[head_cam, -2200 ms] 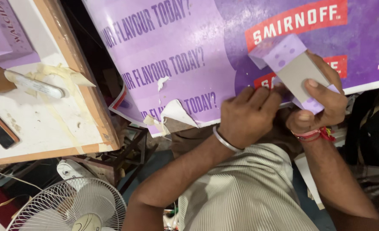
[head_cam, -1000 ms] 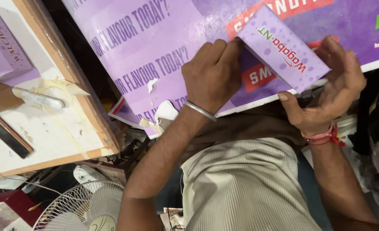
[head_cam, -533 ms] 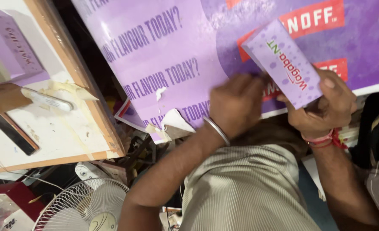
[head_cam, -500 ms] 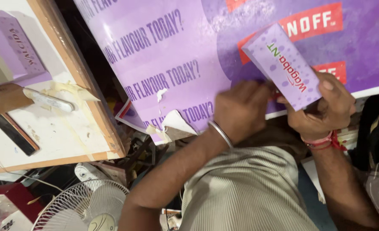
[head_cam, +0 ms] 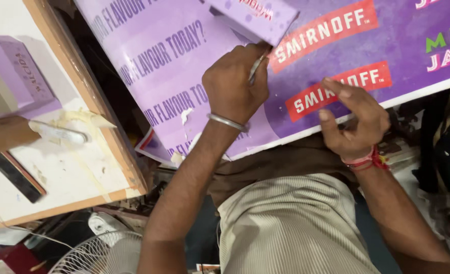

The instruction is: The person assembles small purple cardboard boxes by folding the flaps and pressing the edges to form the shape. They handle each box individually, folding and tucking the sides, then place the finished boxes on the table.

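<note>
A small purple carton (head_cam: pixel 250 15) with dotted sides is up at the top edge, over a large purple printed board (head_cam: pixel 184 76) that lies across my lap. My left hand (head_cam: pixel 235 86), with a metal bangle on the wrist, grips the carton's lower corner, and a thin silvery strip (head_cam: pixel 256 66) shows between its fingers. My right hand (head_cam: pixel 354 119), red thread at the wrist, is lower right with its fingers spread. Its fingertips rest on the board by a red label and it holds nothing.
At left, a white table with a wooden edge (head_cam: pixel 108 132) carries another purple carton (head_cam: pixel 17 76), a brown block (head_cam: pixel 1 137), a white-handled scraper (head_cam: pixel 57 134) and a dark flat bar (head_cam: pixel 17 177). A white fan (head_cam: pixel 103 253) stands below. Torn paper patches (head_cam: pixel 187 114) mark the board.
The carton has moved up and left, from both hands to the left hand alone. My right hand let go of it and dropped onto the board with its fingers spread.
</note>
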